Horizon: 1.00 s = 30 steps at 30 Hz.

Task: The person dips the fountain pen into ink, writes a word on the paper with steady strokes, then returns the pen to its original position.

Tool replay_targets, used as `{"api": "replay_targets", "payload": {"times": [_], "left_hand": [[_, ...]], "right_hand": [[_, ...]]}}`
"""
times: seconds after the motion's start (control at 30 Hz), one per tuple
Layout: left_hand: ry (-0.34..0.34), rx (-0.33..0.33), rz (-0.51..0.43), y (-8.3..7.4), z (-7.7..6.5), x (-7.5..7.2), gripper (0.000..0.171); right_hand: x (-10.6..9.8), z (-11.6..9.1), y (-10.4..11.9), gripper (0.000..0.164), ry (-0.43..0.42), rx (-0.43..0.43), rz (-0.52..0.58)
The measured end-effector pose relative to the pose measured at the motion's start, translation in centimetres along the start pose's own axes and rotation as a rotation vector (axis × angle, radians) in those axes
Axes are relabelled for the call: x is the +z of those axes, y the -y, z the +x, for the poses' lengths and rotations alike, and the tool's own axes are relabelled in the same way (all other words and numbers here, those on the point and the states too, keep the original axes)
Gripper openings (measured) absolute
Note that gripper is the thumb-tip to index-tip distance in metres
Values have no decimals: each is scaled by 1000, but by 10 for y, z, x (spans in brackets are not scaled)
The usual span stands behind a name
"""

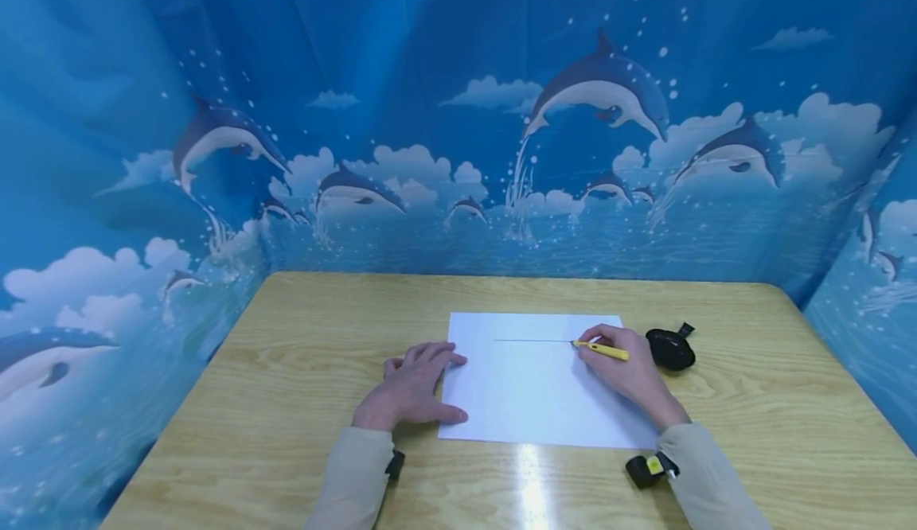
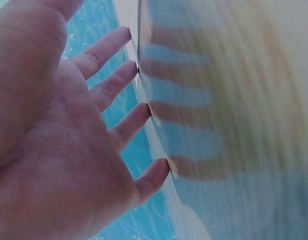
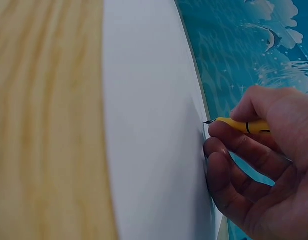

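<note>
A sheet of white paper (image 1: 530, 391) lies on the table, with one thin dark straight line (image 1: 532, 340) across its upper part. My right hand (image 1: 622, 367) pinches a yellow fountain pen (image 1: 609, 351), whose dark nib touches the paper at the line's right end. In the right wrist view the pen (image 3: 241, 125) sits between thumb and index finger, the other fingers curled beneath. My left hand (image 1: 414, 387) rests at the paper's left edge, its fingers spread. Its fingertips (image 2: 159, 167) press down on the surface in the left wrist view.
A glossy black rounded object (image 1: 670, 350) with a small tab lies just right of my right hand; its kind is unclear. The wood-grain table (image 1: 308, 339) meets a blue dolphin-print curtain (image 1: 401, 220) at the back and sides.
</note>
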<state>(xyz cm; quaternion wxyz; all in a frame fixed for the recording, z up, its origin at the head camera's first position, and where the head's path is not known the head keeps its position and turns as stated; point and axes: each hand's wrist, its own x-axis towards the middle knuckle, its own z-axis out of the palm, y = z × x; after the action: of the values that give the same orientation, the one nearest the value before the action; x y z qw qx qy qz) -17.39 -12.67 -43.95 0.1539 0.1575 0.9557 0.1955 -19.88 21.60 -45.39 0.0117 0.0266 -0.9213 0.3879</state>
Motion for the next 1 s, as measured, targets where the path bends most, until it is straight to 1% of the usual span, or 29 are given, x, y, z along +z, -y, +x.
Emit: {"api": "replay_targets", "payload": {"times": [0.4, 0.6, 1.0], "left_hand": [[0, 1, 9, -1, 0, 1, 79], [-2, 3, 7, -1, 0, 0, 78], [-2, 7, 4, -2, -3, -2, 79]], "right_hand": [[1, -1, -3, 18, -28, 5, -20], [0, -1, -3, 17, -39, -6, -19], [-3, -3, -4, 19, -36, 13, -20]]}}
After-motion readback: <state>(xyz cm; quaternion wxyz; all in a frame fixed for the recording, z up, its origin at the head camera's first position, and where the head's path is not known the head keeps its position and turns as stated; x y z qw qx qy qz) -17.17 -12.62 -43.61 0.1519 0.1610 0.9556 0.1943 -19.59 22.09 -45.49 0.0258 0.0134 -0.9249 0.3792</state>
